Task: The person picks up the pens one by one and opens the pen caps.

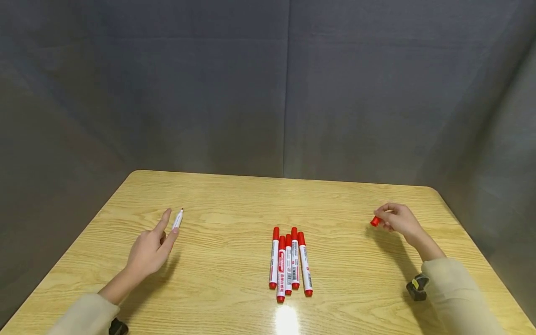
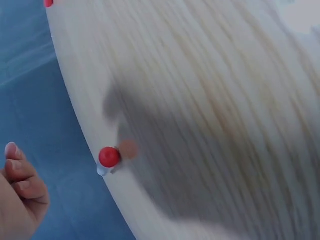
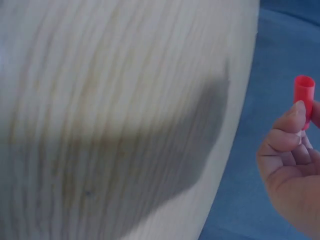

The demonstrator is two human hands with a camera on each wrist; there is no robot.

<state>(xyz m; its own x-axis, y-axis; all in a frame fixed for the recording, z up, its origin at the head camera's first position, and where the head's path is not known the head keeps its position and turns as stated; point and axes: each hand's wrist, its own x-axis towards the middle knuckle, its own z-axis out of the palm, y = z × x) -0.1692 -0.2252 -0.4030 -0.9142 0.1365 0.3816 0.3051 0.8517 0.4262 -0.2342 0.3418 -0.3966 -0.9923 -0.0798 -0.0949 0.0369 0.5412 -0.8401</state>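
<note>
On the left half of the table is an uncapped whiteboard marker (image 1: 177, 218), white with a dark tip pointing away. Its red rear end (image 2: 109, 157) shows in the left wrist view, apart from the fingers there. My left hand (image 1: 148, 249) is over the table beside this marker, index finger and thumb spread, and the thumb overlaps the marker's near end in the head view. Far to the right, my right hand (image 1: 399, 221) pinches a red marker cap (image 1: 375, 221) between thumb and fingertips. The hollow mouth of the cap (image 3: 304, 82) faces away from the palm.
Several capped red-and-white markers (image 1: 289, 265) lie close together near the middle of the wooden table (image 1: 226, 204), caps pointing away. A grey curtain (image 1: 201, 107) hangs behind the table's far edge. Dark wrist devices (image 1: 417, 287) sit below the sleeves.
</note>
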